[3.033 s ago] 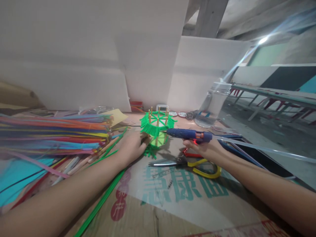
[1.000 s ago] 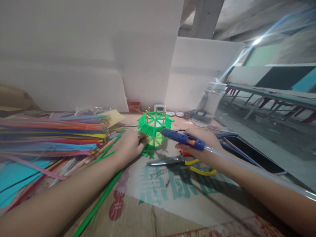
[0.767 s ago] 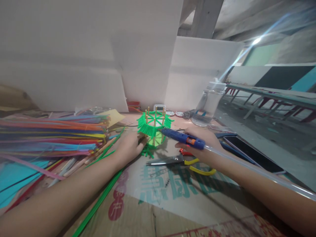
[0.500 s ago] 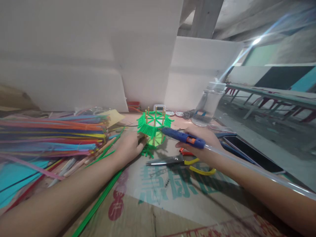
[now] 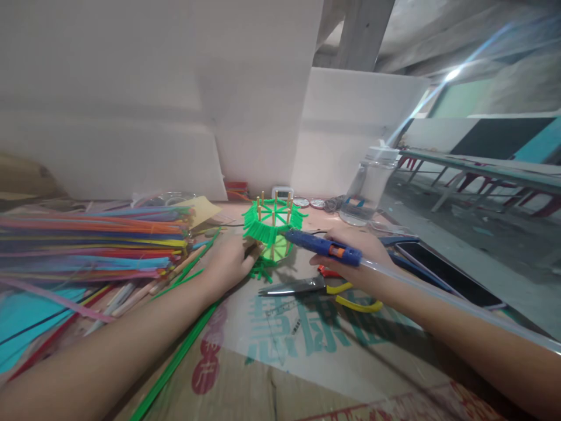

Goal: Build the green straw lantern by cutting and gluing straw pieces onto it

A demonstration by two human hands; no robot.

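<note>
A green pipe-cleaner model (image 5: 275,219) with upright wooden sticks and a fringed, roof-like tier stands near the back of the table. My left hand (image 5: 228,257) is closed at its lower left side, fingers on the base; the fingertips are partly hidden. My right hand (image 5: 357,248) is wrapped round a blue glue gun (image 5: 322,244), whose tip points left at the model, just below the fringe. A long clear glue stick (image 5: 421,286) runs from the gun's back end along my right forearm. Scissors (image 5: 322,286) with yellow and red handles lie below the gun.
Bundles of coloured pipe cleaners (image 5: 96,240) cover the left side. A clear bottle (image 5: 368,184) stands at the back right, with a phone (image 5: 449,275) nearer on the right edge. Loose green pipe cleaners (image 5: 175,362) lie under my left arm. White boards (image 5: 263,117) rise behind.
The glue gun's tip has shifted very slightly down along the model. My left hand stays in place, and the view has moved a little.
</note>
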